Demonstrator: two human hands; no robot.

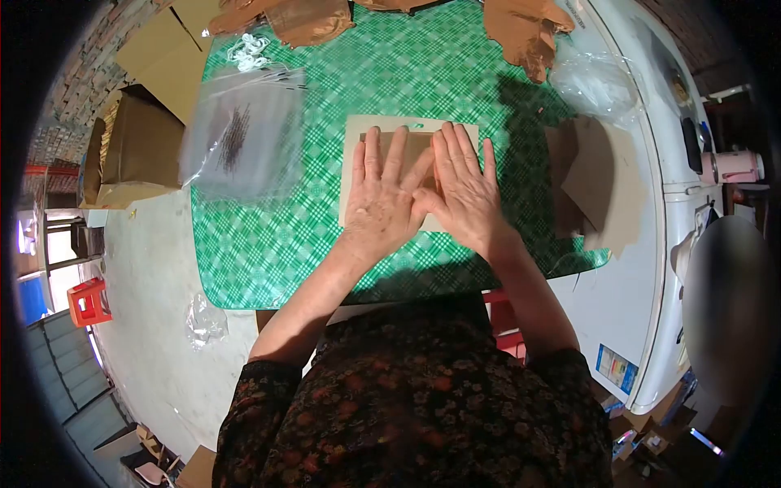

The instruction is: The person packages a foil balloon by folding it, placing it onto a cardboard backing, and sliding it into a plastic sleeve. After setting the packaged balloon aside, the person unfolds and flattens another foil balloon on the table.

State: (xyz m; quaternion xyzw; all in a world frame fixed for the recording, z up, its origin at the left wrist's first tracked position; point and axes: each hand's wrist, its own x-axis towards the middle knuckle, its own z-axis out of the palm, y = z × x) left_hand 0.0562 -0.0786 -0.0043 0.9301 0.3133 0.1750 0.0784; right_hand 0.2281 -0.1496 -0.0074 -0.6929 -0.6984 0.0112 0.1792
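Both hands lie flat, side by side, on a beige card (353, 134) with a brown inner panel and a small slot near its top edge. My left hand (382, 191) has its fingers spread over the card's left half. Over the right half rests my right hand (468, 183), fingers stretched out, its little finger reaching past the card's edge. The thumbs meet near the middle. Much of the card is hidden under the palms. Beneath it is a table with a green plaid cover (325, 244).
Left on the table lies a stack of clear plastic bags (244, 134), with white string (248, 53) behind it. Brown foil-like sheets (309, 20) line the far edge. At right are more beige cards (602, 183) and clear plastic (594, 85) beside a white refrigerator (671, 244). A cardboard box (138, 150) stands left.
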